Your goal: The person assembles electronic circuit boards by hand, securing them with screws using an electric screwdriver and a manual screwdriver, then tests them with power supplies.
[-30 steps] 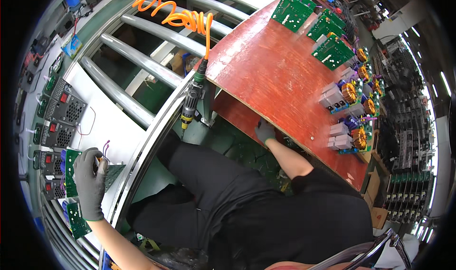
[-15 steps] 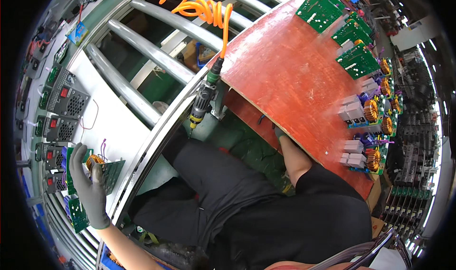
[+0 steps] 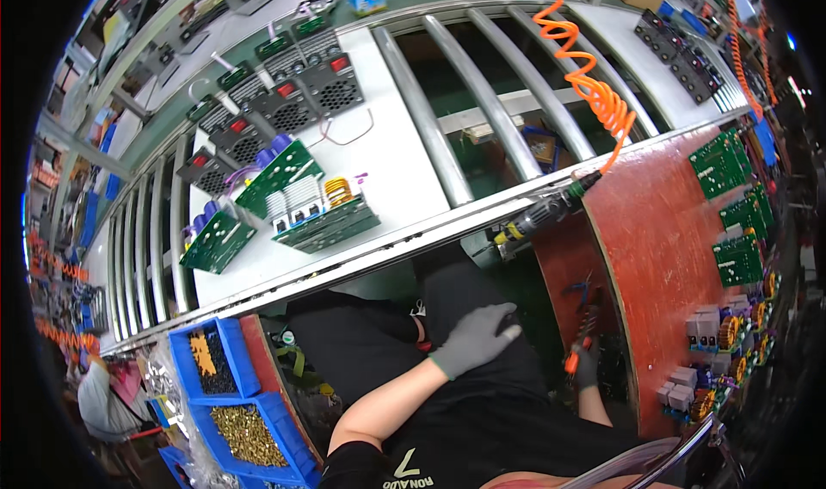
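Observation:
My left hand [image 3: 476,341], in a grey glove, is over my thigh. Its fingers are extended and nothing shows in them. Lower right, my right hand [image 3: 587,365], also gloved, is in the shaded gap beside the red board. It grips a long tool with an orange and black handle [image 3: 572,362]; its exact kind is unclear. Beyond my lap, green circuit boards stand on the white worktop: one with grey heat sinks and a copper coil [image 3: 327,223], another behind it [image 3: 280,178], and a third [image 3: 217,241] tilted at the left.
A power screwdriver [image 3: 538,218] hangs from an orange coiled cord [image 3: 594,93] at the worktop's edge. Black perforated metal cases [image 3: 335,89] line the back. Blue bins hold brass-coloured hardware [image 3: 249,436] and black parts [image 3: 219,364]. More boards [image 3: 738,261] sit along the red board [image 3: 641,257].
The view has swung left. My left hand has gone from the circuit boards to above my thigh. My right hand, earlier mostly hidden beneath the red board, now shows with the orange-handled tool.

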Action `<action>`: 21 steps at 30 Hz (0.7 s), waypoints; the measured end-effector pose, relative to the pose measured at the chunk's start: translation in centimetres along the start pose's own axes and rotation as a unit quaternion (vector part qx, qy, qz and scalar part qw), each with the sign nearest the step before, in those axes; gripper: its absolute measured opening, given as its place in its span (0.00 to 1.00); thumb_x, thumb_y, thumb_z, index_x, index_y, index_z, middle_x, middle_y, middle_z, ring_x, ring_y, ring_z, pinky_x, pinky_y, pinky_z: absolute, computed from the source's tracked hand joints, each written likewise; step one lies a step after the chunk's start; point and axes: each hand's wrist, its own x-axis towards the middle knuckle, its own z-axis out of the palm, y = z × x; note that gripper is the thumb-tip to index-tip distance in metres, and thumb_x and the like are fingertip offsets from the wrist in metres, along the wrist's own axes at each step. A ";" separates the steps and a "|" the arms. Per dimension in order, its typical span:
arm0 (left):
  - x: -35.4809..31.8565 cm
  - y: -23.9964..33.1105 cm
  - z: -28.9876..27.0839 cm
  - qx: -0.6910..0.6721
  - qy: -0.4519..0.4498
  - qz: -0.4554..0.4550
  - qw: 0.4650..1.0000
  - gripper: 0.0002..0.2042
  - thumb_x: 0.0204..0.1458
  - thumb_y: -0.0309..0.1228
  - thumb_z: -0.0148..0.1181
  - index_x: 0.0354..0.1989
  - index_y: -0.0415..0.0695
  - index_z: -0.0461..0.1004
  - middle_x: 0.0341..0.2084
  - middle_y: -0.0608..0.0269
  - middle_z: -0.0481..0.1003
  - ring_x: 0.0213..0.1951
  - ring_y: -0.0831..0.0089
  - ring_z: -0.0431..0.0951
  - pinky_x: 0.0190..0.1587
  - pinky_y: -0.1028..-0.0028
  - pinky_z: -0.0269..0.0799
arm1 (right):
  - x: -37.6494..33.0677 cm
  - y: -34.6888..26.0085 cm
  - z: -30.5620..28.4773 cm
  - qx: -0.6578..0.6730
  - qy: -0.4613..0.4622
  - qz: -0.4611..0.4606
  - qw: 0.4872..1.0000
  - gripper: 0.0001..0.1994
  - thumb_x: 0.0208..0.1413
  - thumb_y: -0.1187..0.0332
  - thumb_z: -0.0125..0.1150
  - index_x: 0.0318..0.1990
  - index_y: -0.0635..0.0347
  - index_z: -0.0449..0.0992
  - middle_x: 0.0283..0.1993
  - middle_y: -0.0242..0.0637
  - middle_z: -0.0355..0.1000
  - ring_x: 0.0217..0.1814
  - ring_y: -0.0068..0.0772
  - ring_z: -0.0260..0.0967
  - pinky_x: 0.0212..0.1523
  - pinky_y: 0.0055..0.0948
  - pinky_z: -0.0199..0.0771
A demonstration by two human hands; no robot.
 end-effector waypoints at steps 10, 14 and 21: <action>-1.1 3.1 -0.1 -0.503 0.149 -0.018 0.851 0.25 0.60 0.40 0.56 0.60 0.37 0.62 0.50 0.50 0.74 0.53 0.61 0.74 0.61 0.64 0.67 | -11.3 -18.5 15.3 -0.427 -0.309 -0.255 0.811 0.40 0.36 0.62 0.77 0.61 0.62 0.66 0.55 0.50 0.72 0.58 0.49 0.73 0.55 0.40 0.73; -2.7 6.0 -4.4 -0.622 0.186 0.076 0.757 0.20 0.58 0.41 0.57 0.53 0.42 0.64 0.41 0.53 0.75 0.48 0.59 0.76 0.54 0.59 0.73 | -12.3 -20.1 21.4 -0.031 -0.510 -0.149 0.847 0.44 0.45 0.56 0.74 0.67 0.64 0.58 0.60 0.46 0.70 0.58 0.44 0.73 0.59 0.38 0.71; -3.1 6.6 -13.2 -0.391 0.031 0.162 0.905 0.31 0.59 0.58 0.54 0.56 0.43 0.62 0.45 0.50 0.74 0.51 0.61 0.75 0.56 0.61 0.71 | -12.7 -19.3 27.2 0.127 -0.732 0.153 0.652 0.53 0.37 0.29 0.70 0.59 0.70 0.66 0.48 0.47 0.76 0.48 0.37 0.76 0.51 0.33 0.75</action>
